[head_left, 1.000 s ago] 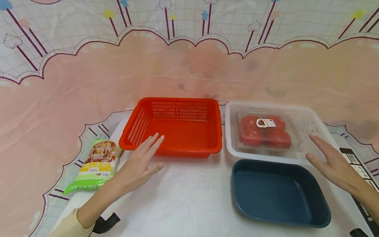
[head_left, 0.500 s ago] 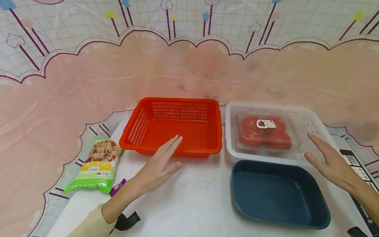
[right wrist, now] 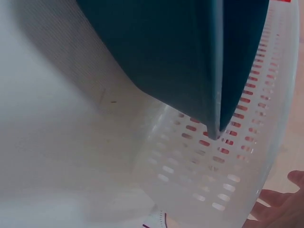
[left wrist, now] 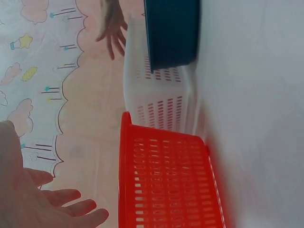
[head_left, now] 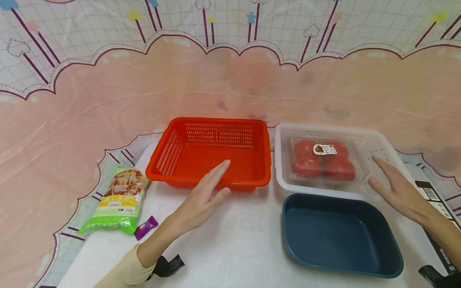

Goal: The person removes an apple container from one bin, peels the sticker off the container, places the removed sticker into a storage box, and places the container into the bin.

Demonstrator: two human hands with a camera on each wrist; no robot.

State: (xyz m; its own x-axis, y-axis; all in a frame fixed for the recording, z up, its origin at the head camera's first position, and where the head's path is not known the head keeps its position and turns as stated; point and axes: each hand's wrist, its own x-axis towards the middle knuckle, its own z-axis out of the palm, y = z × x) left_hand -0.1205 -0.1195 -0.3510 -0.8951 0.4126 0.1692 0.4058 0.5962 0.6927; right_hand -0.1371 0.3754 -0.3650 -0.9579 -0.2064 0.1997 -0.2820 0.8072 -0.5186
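My left hand [head_left: 201,204] hovers with straight fingers at the near rim of the red basket [head_left: 212,160], holding nothing. The basket's slotted side fills the lower middle of the left wrist view. Over at the right, my right hand [head_left: 401,196] is held with fingers extended by the right end of the white basket [head_left: 381,152]. Inside that basket lies a clear box of tomatoes [head_left: 322,160] with a label on top. A dark blue bin [head_left: 338,236] stands in front of the white basket, its far rim close to it.
Left of the red basket lies a green and yellow food bag [head_left: 117,200], with a small purple wrapped candy [head_left: 145,228] beside its lower corner. A black-and-white printed strip [head_left: 433,200] runs along the table's right edge. Behind hangs a patterned pink cloth [head_left: 216,88].
My left hand has moved right across the front of the red basket, uncovering the purple candy. My right hand has shifted slightly up and left. The baskets, bin and bag stay in place.
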